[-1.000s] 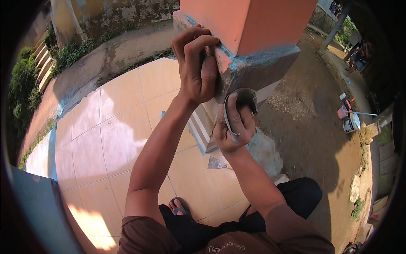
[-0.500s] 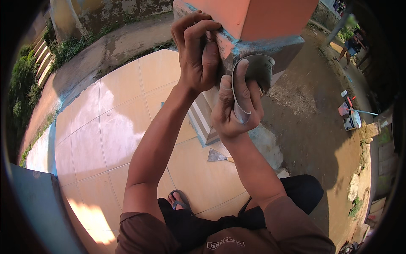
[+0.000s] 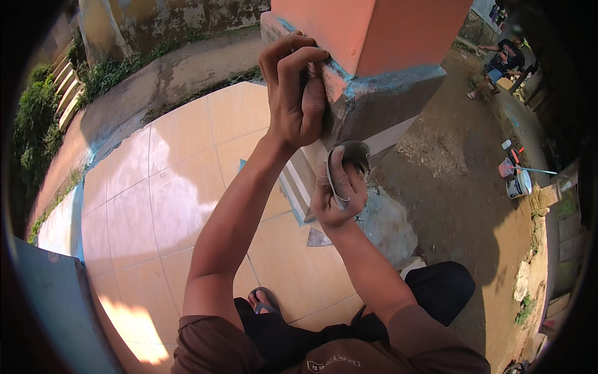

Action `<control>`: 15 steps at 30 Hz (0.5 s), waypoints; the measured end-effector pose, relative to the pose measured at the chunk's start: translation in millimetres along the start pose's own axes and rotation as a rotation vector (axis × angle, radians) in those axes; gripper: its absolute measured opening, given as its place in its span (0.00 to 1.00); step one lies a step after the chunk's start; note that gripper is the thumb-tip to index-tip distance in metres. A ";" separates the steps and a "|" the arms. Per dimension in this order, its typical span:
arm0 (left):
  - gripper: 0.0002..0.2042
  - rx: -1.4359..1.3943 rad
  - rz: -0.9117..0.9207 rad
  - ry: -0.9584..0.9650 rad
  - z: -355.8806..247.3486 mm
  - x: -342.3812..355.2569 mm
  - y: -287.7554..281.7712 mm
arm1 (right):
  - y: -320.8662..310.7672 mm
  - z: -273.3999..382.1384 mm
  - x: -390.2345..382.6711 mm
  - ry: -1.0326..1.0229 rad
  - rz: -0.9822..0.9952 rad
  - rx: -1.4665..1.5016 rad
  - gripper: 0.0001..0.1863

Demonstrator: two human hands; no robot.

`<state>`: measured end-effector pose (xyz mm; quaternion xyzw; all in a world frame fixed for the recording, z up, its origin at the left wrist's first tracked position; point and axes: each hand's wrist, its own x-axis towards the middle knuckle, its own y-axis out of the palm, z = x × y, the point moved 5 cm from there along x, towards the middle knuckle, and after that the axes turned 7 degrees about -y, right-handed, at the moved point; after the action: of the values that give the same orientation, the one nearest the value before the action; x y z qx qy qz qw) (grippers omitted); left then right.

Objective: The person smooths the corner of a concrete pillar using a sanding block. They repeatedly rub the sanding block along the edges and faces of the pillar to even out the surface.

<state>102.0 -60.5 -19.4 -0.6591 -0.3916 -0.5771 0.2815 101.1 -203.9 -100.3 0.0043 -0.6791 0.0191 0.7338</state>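
One curled sheet [image 3: 358, 149], lower than half a second ago

In the head view, the right hand [image 3: 336, 210] has dropped from the corner of the pillar's ledge [image 3: 389, 106] to just below it, taking the sheet along. Its fingers close firmly on the thin, stiff grey sheet, which bends into an open loop; whether it touches the ledge, I cannot tell. The left hand [image 3: 294, 93] stays where it was, fingers half bent over the ledge's upper edge; how hard it grips cannot be told. At upper right, a person [image 3: 507, 59] in a dark top has shifted left.

The pillar [image 3: 405, 37] is smooth, square-edged coral; its ledge is rough, dull grey-brown, streaked with blue. Below lie glossy beige tiles [image 3: 180, 206] and a flat metal scraper blade [image 3: 318, 237], partly hidden by the right forearm.
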 end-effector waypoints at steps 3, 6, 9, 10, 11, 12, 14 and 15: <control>0.16 0.000 0.003 0.008 1.9 -2.4 -3.8 | 7.3 6.2 31.3 0.059 -0.061 0.043 0.27; 0.17 0.011 0.010 0.027 1.4 3.8 -4.0 | 6.5 5.9 49.8 0.038 -0.059 0.032 0.25; 0.17 0.005 -0.007 0.016 0.9 -1.1 -2.2 | 1.2 2.3 13.1 -0.017 -0.013 0.027 0.24; 0.17 -0.014 -0.018 0.016 1.2 -0.6 1.2 | -1.7 0.9 3.2 -0.024 0.006 0.018 0.22; 0.17 -0.023 -0.024 0.020 1.8 -0.8 2.7 | -1.4 1.7 7.0 -0.010 0.014 0.021 0.21; 0.17 -0.021 -0.021 0.016 1.7 -2.7 -1.2 | 2.2 7.4 17.7 0.007 0.020 0.035 0.20; 0.17 0.003 0.001 0.040 0.2 4.7 -3.8 | 5.0 11.0 50.4 0.069 0.035 0.059 0.20; 0.17 0.011 0.009 0.048 -1.6 5.5 -3.7 | 4.8 8.5 48.9 0.039 0.028 0.041 0.24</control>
<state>98.2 -58.7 -14.0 -0.6453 -0.3848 -0.5894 0.2969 96.2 -198.2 -51.1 0.0092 -0.6640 0.0434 0.7465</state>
